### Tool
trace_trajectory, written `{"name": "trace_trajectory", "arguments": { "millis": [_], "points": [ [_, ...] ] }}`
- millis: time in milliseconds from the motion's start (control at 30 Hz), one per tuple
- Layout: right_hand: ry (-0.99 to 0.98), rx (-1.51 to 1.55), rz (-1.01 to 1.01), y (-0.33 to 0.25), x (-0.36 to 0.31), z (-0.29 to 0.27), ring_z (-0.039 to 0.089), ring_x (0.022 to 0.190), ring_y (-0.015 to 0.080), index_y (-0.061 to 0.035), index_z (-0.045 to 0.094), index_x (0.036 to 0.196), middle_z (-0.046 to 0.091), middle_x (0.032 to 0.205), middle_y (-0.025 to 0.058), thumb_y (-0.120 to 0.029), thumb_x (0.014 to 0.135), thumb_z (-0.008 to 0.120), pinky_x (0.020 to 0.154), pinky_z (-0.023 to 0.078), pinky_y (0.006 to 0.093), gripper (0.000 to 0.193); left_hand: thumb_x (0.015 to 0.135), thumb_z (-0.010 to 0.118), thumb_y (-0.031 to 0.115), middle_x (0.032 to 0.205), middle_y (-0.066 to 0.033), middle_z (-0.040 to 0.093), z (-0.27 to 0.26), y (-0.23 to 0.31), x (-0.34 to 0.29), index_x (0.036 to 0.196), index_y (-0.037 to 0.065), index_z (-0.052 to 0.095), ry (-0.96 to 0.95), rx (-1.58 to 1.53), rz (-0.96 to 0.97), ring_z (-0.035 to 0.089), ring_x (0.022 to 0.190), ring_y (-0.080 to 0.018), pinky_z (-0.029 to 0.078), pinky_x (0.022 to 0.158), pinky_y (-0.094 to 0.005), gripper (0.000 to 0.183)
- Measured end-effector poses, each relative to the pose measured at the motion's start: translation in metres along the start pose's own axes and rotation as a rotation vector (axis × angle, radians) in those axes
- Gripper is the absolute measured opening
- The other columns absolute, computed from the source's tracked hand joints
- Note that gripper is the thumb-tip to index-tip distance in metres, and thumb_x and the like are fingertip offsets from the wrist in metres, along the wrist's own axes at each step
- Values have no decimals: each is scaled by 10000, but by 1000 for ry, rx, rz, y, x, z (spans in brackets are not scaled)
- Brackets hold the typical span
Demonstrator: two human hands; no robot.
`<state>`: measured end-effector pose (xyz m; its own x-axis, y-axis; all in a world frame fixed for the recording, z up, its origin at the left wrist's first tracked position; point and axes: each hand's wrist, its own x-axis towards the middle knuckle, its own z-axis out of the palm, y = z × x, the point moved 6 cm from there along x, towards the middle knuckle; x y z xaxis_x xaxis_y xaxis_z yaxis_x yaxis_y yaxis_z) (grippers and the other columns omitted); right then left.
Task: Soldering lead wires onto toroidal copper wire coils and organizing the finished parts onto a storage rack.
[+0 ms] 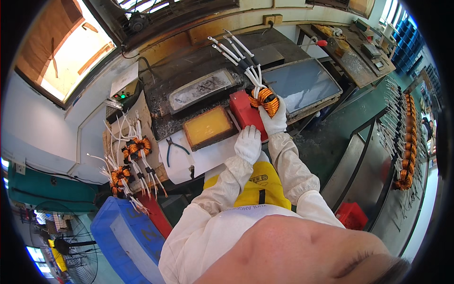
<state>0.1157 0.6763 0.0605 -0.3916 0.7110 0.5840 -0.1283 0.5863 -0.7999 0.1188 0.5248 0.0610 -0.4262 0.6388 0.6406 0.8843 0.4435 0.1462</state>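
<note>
In my right hand [275, 119], gloved in white, is a toroidal coil [263, 102] wound with orange copper wire. It is held over the far right end of a red block [244, 110]. White-sleeved leads [257, 75] with metal lugs run up and away from the coil, with black sleeves partway along them. My left hand [248, 144], also gloved, lies on the near part of the red block with its fingers stretched forward. A framed tray with a yellow, waxy-looking filling [208, 127] stands just left of the block.
Dark-handled pliers [175, 149] lie on white paper. Behind are a crusted grey metal tray [200, 90] and, farther right, a wide tray with a grey surface [305, 85]. More coils [139, 147] sit at left above a blue crate [124, 239]. Coils line a rack [407, 135] at right.
</note>
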Motion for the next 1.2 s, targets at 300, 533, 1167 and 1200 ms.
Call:
{"name": "trace_trajectory", "arguments": {
  "millis": [300, 533, 1167, 1200],
  "points": [
    [-9, -12, -21, -3, 1, -1, 633, 1013, 298, -42, 422, 1310, 580, 1158, 191, -148, 728, 821, 888, 515, 370, 714, 735, 575, 150, 1076, -167, 627, -2, 1, 1, 961, 4, 629, 23, 5, 19, 587, 1029, -317, 503, 895, -415, 274],
    [-13, 1, 2, -1, 0, 0, 634, 1006, 299, -43, 425, 1307, 583, 1149, 186, -146, 725, 823, 883, 515, 369, 712, 733, 576, 150, 1074, -166, 627, -2, 1, 1, 958, 5, 628, 17, 4, 13, 587, 1030, -315, 505, 893, -414, 272],
    [8, -34, -34, 7, -1, 0, 614, 1056, 344, -34, 432, 1315, 571, 1186, 207, -162, 717, 827, 917, 496, 391, 728, 726, 576, 141, 1070, -159, 622, -6, 3, 3, 958, 6, 623, 51, 19, 27, 588, 1028, -312, 506, 894, -410, 272],
    [4, -33, -28, 7, -1, 0, 615, 1058, 344, -34, 431, 1317, 571, 1189, 209, -164, 717, 828, 918, 496, 390, 731, 727, 576, 141, 1067, -158, 622, -6, 3, 2, 957, 7, 623, 54, 21, 26, 589, 1025, -311, 506, 892, -410, 270]
  ]
}}
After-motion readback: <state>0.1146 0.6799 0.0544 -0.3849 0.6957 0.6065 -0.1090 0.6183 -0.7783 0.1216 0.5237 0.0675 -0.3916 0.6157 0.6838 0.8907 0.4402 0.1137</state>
